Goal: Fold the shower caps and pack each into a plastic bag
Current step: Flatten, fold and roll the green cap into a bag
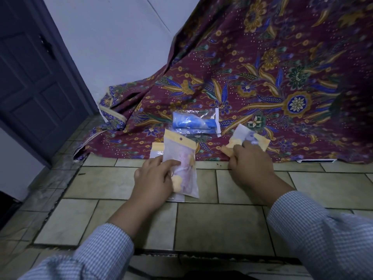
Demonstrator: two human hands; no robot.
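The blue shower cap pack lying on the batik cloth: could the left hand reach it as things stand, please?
Probably yes, but not freely. The blue pack lies uncovered just beyond the left hand, with nothing between them; however, that hand is holding the pink-cap bag and would have to set it down first.

I count two hands of mine, my left hand (pixel 155 176) and my right hand (pixel 252 160), each coming out of a checked sleeve, so two sleeves. Packed bags with caps in them: three that I can tell apart. One is the pink-filled bag (pixel 181 164) in my left hand, one is the blue-filled bag (pixel 193 122) lying on the cloth, and one is the yellow-topped bag (pixel 250 138) at my right fingers. Under the pink one I see the edge of one more bag (pixel 157 148); whether it holds anything I cannot tell. There is one patterned cloth (pixel 262 77) and one dark door (pixel 30 77).
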